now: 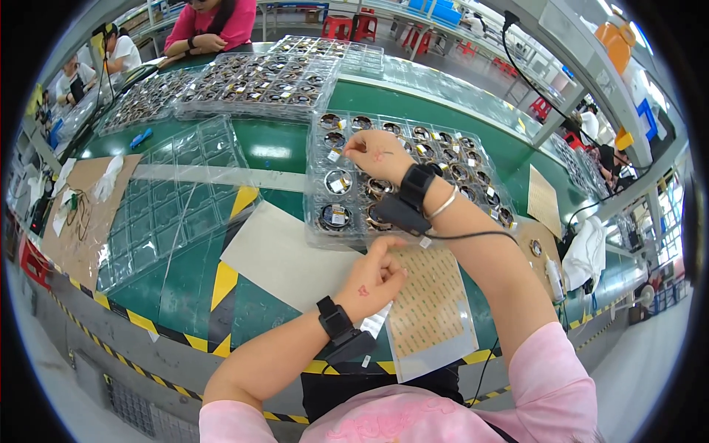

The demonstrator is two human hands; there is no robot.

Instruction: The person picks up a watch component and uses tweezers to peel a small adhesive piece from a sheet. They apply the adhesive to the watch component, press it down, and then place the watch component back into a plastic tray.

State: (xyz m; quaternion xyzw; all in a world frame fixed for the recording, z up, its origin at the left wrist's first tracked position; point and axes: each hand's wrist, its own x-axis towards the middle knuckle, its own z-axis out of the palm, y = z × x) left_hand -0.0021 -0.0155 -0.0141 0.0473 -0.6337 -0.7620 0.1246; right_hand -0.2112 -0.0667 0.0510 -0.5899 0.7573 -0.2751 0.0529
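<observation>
My right hand reaches over a clear plastic tray holding rows of round dark parts with copper-coloured rings. Its thumb and forefinger are pinched together above the left column, close to a part with a small white and yellow tab. Whatever sits between those fingertips is too small to make out. Nearer to me, my left hand hovers just off the tray's front edge, forefinger pointing right and the other fingers curled. A white strip sticks out from beneath its palm, apparently gripped by the hidden fingers.
A tan sheet with printed rows and a plain cream sheet lie in front of the tray. Empty clear trays spread to the left. Filled trays are stacked farther back, near a person in pink. A black cable trails from my right wrist.
</observation>
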